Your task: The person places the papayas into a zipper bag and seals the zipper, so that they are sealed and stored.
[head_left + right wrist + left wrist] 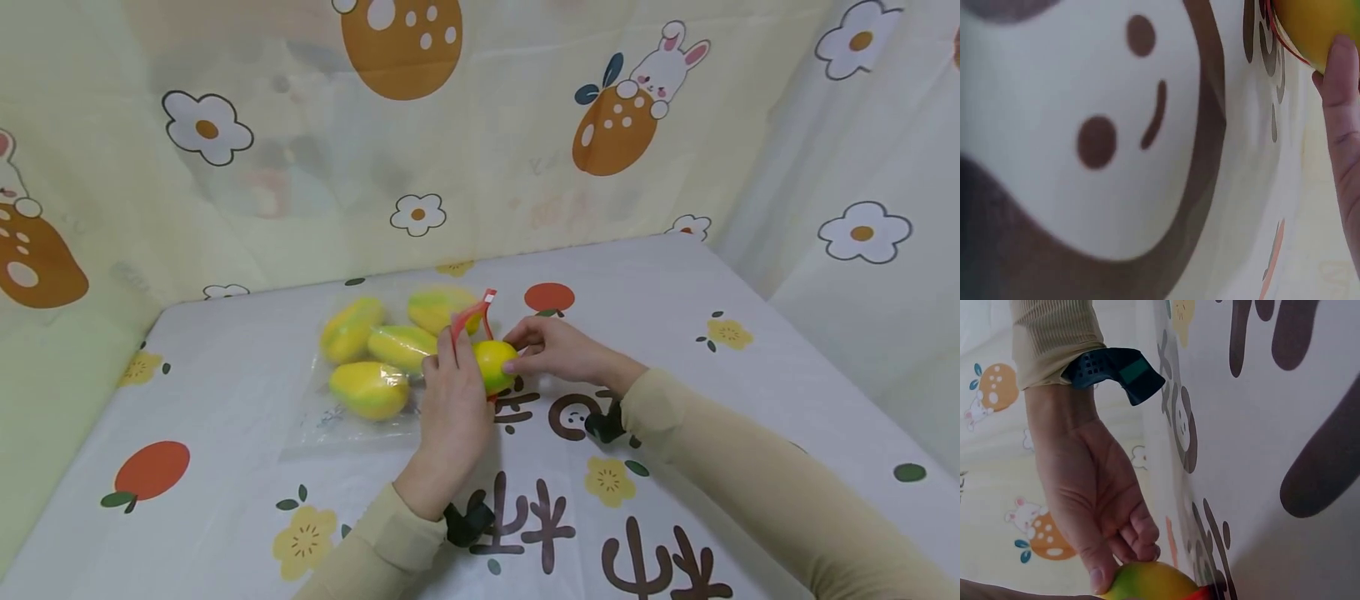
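Note:
A clear zip bag (311,429) lies on the table with several yellow-green mangoes (370,390) inside. Its red closure strip (474,310) stands apart at the mouth, on the bag's right side. My left hand (456,408) holds the bag at this mouth, its thumb hidden in the head view. With thumb and fingers, my right hand (551,348) pinches the end of another mango (495,365) at the opening. The left wrist view shows the right hand (1094,487) on that mango (1154,582). In the right wrist view, a finger (1341,94) touches the mango (1316,28).
A pale tablecloth (232,375) printed with fruit, flowers and dark lettering covers the table. Patterned curtains (510,125) hang behind it and along the sides. Dark wrist cameras (468,521) sit at both cuffs.

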Tool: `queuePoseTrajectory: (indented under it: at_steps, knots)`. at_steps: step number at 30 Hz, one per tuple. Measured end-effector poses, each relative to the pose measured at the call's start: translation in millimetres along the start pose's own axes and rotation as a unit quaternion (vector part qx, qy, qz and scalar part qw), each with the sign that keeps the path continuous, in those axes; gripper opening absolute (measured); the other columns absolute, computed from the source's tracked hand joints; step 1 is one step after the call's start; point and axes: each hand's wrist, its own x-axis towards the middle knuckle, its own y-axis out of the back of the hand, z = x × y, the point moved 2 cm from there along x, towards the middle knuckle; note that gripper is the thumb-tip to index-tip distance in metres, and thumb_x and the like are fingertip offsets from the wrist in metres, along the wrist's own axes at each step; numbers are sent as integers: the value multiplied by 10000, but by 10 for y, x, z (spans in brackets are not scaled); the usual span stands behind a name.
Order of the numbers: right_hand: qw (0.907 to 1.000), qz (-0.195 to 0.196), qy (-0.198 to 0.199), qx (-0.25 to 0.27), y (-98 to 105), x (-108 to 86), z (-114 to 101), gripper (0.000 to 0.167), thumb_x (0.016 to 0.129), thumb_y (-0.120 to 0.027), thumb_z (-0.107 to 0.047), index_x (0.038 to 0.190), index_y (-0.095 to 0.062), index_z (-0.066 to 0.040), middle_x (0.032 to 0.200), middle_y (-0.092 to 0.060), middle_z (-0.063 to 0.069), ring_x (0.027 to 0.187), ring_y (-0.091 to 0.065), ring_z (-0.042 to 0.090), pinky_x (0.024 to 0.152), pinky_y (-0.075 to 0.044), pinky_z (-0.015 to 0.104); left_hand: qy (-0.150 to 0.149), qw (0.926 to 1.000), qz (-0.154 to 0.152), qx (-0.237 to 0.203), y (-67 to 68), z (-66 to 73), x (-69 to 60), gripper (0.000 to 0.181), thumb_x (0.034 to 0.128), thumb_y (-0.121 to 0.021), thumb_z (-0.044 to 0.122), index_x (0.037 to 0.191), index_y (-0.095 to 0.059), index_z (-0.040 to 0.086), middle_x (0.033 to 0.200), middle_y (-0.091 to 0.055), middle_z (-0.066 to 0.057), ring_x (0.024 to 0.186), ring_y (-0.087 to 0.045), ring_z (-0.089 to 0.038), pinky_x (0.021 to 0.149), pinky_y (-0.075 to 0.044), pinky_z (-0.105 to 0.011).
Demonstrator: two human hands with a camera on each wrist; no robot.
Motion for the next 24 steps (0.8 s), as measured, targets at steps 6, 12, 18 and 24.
queuePoseTrajectory:
  at_steps: [6, 12, 18, 24]
  knots:
    - [9997, -189, 169, -31, -43, -4, -80, 486, 923, -765, -226, 1344, -628, -26, 1251, -712, 141, 1044, -718, 222, 903, -591, 339, -114, 9999, 92, -1, -14, -9, -3, 893, 759, -885, 77, 1501, -398, -23, 1522, -420, -217, 1118, -524, -395, 829, -602, -411]
    - [9989, -439, 127, 108, -107, -3, -83, 459, 944, -738, -203, 1356, -632, -30, 1264, -704, 128, 1007, -697, 190, 899, -581, 318, -256, 9995, 184, -7, -19, -26, -9, 900, 760, -886, 91, 1505, -395, -28, 1516, -417, -223, 1109, -502, -393, 819, -600, -386]
    - [9992, -384, -31, 66, -167, -5, -96, 431, 963, -711, -208, 1348, -630, -32, 1254, -703, 127, 984, -727, 185, 931, -582, 352, -228, 9992, 228, 240, -38, -16, -28, 776, 797, -858, 99, 1453, -461, -23, 1511, -447, -222, 1070, -524, -394, 734, -607, -378]
    - [9989, -378, -6, -281, -206, -24, -131, 508, 948, -733, -250, 1399, -608, -54, 1266, -707, 100, 1115, -664, 213, 984, -555, 373, -85, 9967, 183, 781, -34, 20, -52, 626, 891, -756, 73, 1456, -491, 32, 1526, -447, -179, 998, -538, -383, 628, -581, -366]
